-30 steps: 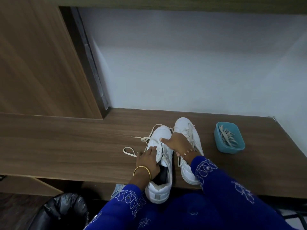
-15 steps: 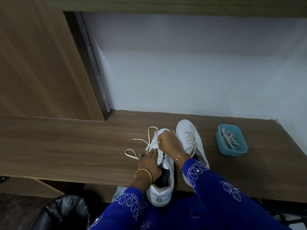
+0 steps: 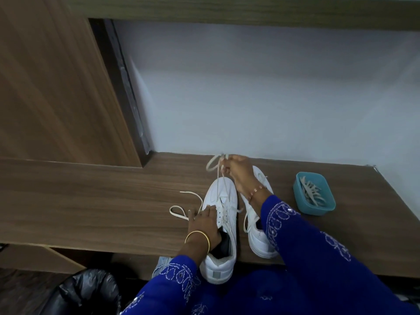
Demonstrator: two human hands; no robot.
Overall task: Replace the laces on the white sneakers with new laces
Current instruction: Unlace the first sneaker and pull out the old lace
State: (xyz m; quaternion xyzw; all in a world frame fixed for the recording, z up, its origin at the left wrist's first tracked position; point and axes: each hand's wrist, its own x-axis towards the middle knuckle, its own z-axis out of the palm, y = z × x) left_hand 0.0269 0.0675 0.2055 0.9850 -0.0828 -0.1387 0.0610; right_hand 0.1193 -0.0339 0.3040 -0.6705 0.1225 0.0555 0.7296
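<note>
I see two white sneakers side by side on the brown wooden counter (image 3: 91, 201), with their toes pointing at the pale wall (image 3: 250, 98). The left sneaker (image 3: 221, 223) sits near the front edge, and its heel sticks out a little past it. My left hand (image 3: 203, 221) lies on the side of this shoe, by the lace holes. The fingers are bent over the shoe top and press it down. There is a gold bangle (image 3: 197, 238) on that wrist.

My right hand (image 3: 238, 170) is up above the shoe's toe. Its fingers are pressed together and pinch the old lace (image 3: 219, 176). The lace runs in a straight, tight line from the shoe up to the fingers, and a loop of it hangs out past them. The other end of the lace (image 3: 181, 209) lies loose on the counter, just left of the shoe, in a curl.

The right sneaker (image 3: 256, 226) lies just beside the first one, partly under my right arm. Its lace is loose too.

A small blue tub (image 3: 302, 208) stands on the counter to the right, apart from the shoes. There are pale laces (image 3: 311, 193) in it.

Down at the bottom left I see a black bin bag (image 3: 88, 292).
</note>
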